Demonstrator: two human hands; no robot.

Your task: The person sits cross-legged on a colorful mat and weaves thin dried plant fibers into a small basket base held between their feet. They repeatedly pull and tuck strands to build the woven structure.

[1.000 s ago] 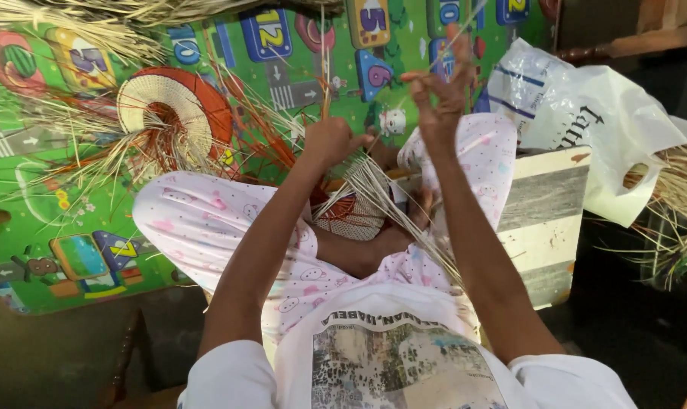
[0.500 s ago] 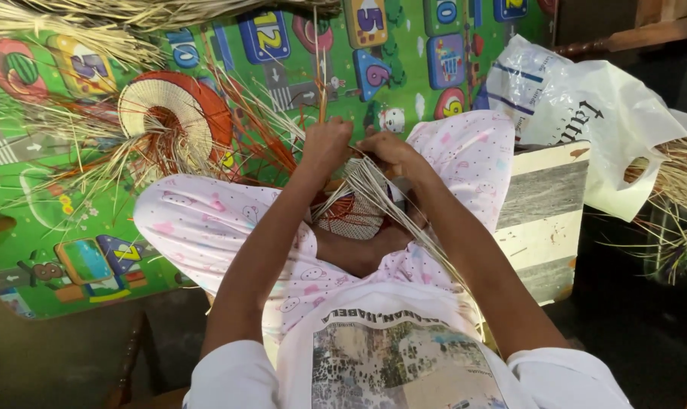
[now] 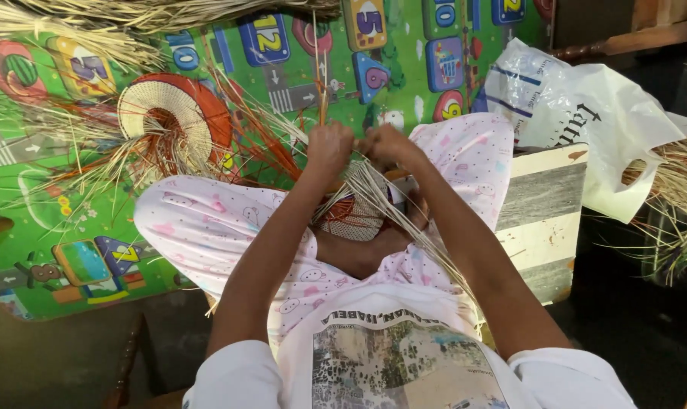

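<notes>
**Straw strands gathered above a part-woven piece**

Pale straw strands (image 3: 374,189) run up from our lap into both fists: our left hand (image 3: 330,148) and right hand (image 3: 385,144) sit side by side, fingers curled tight around them. Just below the fingers lies the small woven piece (image 3: 351,220), orange and cream, with loose ends showing, so we judge the weaving unfinished. Left of the fingers rests a round woven disc (image 3: 165,113) trailing uncut straw. Right of them a white plastic bag (image 3: 586,121) with dark lettering slumps over a grey-and-cream striped board (image 3: 544,220).

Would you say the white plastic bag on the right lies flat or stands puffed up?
Puffed up: the white plastic bag bulges, crumpled, over the striped board.
</notes>
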